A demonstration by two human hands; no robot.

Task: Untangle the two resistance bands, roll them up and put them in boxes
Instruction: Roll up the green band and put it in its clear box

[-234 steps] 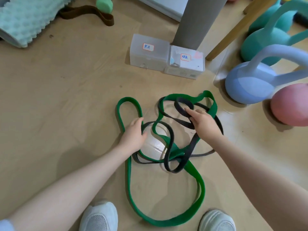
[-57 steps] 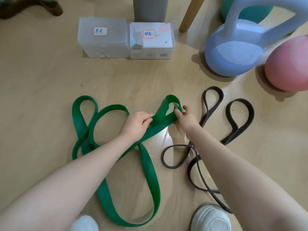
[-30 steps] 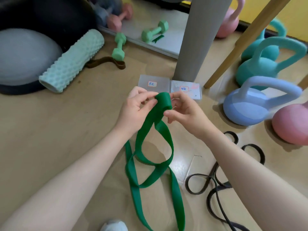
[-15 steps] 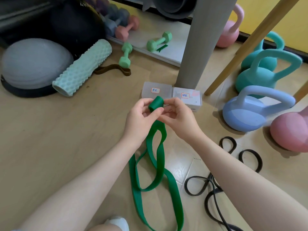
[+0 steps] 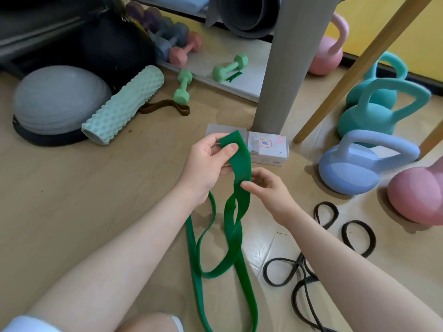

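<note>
The wide green band hangs from both hands above the floor. My left hand pinches its folded top end between thumb and fingers. My right hand holds the same band a little lower. Below the hands its loops twist and trail down across the floor toward me. The thin black band lies loose on the floor at the right, apart from the green one. Two clear boxes sit side by side beyond my hands: the left box is partly hidden by my left hand, the right box shows a red-edged label.
A grey post and a slanted wooden leg rise behind the boxes. Blue, pink and teal kettlebells stand at the right. A foam roller, grey dome, brown band and dumbbells lie at left.
The small green roll between my fingertips has come undone into a flat fold. My right hand has dropped lower along the band, and my left hand now holds the top end alone.
</note>
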